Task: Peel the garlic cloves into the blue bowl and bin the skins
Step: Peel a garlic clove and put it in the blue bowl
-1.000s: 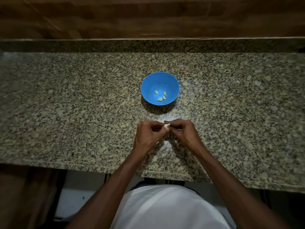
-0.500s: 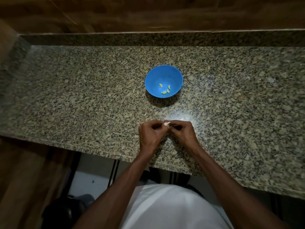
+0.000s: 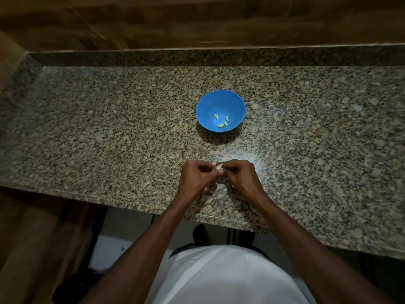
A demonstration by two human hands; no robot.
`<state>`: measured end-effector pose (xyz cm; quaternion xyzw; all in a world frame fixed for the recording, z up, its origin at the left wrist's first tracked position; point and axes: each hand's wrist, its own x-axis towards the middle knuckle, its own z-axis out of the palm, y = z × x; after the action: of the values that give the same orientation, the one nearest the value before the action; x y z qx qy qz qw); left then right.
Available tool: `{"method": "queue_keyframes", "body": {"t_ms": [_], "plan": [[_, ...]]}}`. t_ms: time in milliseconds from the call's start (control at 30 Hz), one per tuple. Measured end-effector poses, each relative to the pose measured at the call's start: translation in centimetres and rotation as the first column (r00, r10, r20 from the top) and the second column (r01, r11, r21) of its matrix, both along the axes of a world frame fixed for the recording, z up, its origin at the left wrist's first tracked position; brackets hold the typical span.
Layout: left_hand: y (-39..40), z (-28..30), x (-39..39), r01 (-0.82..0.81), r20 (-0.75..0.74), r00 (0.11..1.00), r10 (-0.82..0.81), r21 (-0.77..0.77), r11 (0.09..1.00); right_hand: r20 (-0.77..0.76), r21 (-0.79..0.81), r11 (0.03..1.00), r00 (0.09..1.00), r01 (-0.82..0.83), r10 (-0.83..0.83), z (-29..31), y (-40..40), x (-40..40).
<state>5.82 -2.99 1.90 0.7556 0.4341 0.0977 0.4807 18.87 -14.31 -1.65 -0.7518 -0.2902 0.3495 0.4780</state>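
Two hands meet just below the centre of the frame, over the near part of the speckled granite surface (image 3: 109,128). Your left hand (image 3: 196,177) and your right hand (image 3: 240,175) both have their fingers curled inward, and their fingertips come together on one small pale garlic clove (image 3: 219,166), which you pinch between them. A bit of pale skin seems to stick up from the clove, though it is too small to be sure. Both forearms run down toward the lower middle of the frame, where your white shirt (image 3: 225,277) fills the bottom edge.

Above your hands, a little past centre, the blue bowl (image 3: 220,99) stands upright on the surface, well apart from your fingers, and throws a dark shadow toward you. Inside it, on the lower right of its floor, lie a few peeled cloves (image 3: 220,125), yellowish and curved; I count about four, two of them touching.

A bright patch of light falls on the surface just to the right of your hands. Along the top of the frame the granite backsplash (image 3: 197,58) rises to a wooden wall (image 3: 197,23). At the left edge, dark wood runs down beside the surface.
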Motion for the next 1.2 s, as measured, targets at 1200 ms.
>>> {"method": "queue_keyframes", "body": {"t_ms": [1200], "plan": [[4.7, -0.5, -0.5, 0.160, 0.001, 0.986, -0.165, -0.242, 0.957, 0.000, -0.084, 0.988, 0.992, 0.128, -0.129, 0.0, 1.2, -1.8]]}}
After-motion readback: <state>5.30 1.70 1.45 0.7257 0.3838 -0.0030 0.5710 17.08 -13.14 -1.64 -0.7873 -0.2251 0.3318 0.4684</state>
